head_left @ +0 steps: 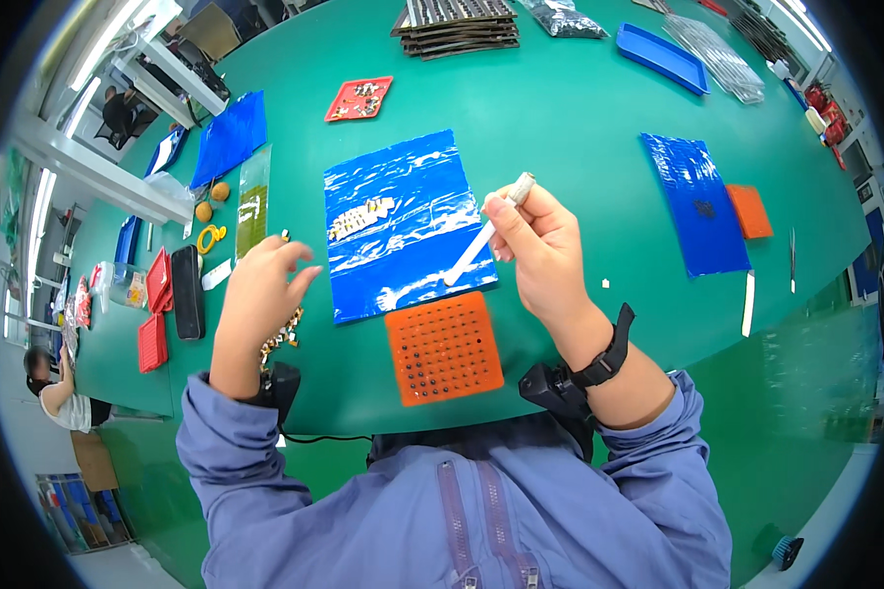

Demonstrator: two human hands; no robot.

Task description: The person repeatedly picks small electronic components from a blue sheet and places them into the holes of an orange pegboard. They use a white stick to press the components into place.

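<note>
My right hand [545, 250] grips a slim white stick [473, 253] with a greyish wrapped upper end. Its lower tip is over the near right part of a shiny blue sheet [383, 275]. A cluster of small white and gold pieces [361, 218] lies on the sheet's left half. Just below the sheet is an orange block [444, 348] with rows of holes, some holding dark pins. Over the table left of the sheet, my left hand [255, 299] has its thumb and fingers apart. Beside it lies a loose pile of small gold and white parts [283, 339], partly hidden.
A red tray [359, 99] of small parts sits beyond the sheet. Farther right are another blue sheet [692, 211], a second orange block [748, 211] and tweezers [793, 260]. A black case [188, 293] and red trays [153, 342] stand left. Stacked dark trays [457, 27] are at the back.
</note>
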